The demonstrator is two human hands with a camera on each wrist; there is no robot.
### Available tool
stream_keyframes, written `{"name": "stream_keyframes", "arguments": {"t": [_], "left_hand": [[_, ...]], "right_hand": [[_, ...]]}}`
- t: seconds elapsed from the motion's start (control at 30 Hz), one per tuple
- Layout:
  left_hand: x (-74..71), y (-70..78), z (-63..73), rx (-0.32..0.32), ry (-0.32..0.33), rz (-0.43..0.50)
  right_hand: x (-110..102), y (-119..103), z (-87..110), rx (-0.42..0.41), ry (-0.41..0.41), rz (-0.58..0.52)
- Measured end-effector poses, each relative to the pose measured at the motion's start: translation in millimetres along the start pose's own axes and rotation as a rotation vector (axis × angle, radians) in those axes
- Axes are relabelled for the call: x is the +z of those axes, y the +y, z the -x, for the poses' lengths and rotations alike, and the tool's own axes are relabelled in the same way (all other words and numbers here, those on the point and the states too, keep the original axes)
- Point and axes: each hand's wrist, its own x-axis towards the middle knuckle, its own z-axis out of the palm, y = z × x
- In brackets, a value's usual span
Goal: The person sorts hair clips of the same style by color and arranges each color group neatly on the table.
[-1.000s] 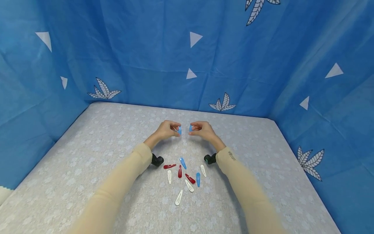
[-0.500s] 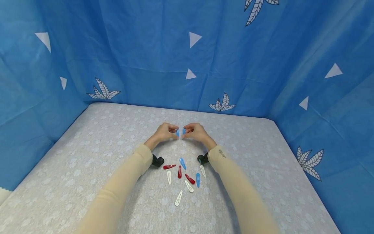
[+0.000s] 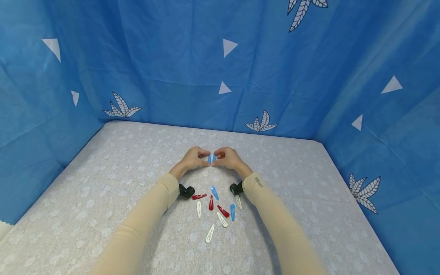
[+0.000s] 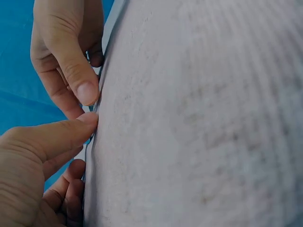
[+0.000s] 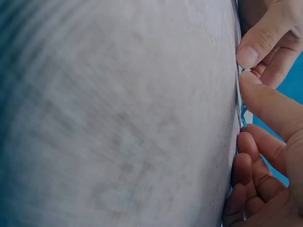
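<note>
Thumb and fingers of my left hand (image 3: pixel 194 158) pinch a blue snap hair clip (image 3: pixel 209 159) at the middle of the table in the head view. Opposite it, my right hand (image 3: pixel 229 158) pinches another blue snap hair clip (image 3: pixel 214 158). Both clips point away from me, side by side with a narrow gap between them. In the left wrist view the thumb tips of the left hand (image 4: pixel 42 146) and right hand (image 4: pixel 66 42) come close together, low at the tablecloth. Fingers of the right hand (image 5: pixel 279 127) largely cover its clip in the right wrist view.
Nearer me lie loose hair clips: three red ones, one a red clip (image 3: pixel 211 203), two blue ones, such as a blue clip (image 3: pixel 232 212), and several white ones, including a white clip (image 3: pixel 210 233). A patterned cloth covers the table (image 3: pixel 130 152); a blue curtain (image 3: pixel 172 57) encloses it.
Both hands have come together and slightly toward me, the right hand moving left the most. The two held blue clips are now much closer to each other. The loose clips have stayed put.
</note>
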Motion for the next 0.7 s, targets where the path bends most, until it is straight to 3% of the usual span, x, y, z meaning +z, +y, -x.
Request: {"name": "stream_keyframes", "arguments": {"t": [0.33,0.7], "left_hand": [[4.4,-3.7,-2.1,0.010,0.004,-0.043],[3.5,-8.3,1.5,0.049,0.062,0.040]], "right_hand": [[-2,0,1.9,-0.007,-0.034,0.015],[-17,3,10.5,-0.003,-0.085,-0.024]]}}
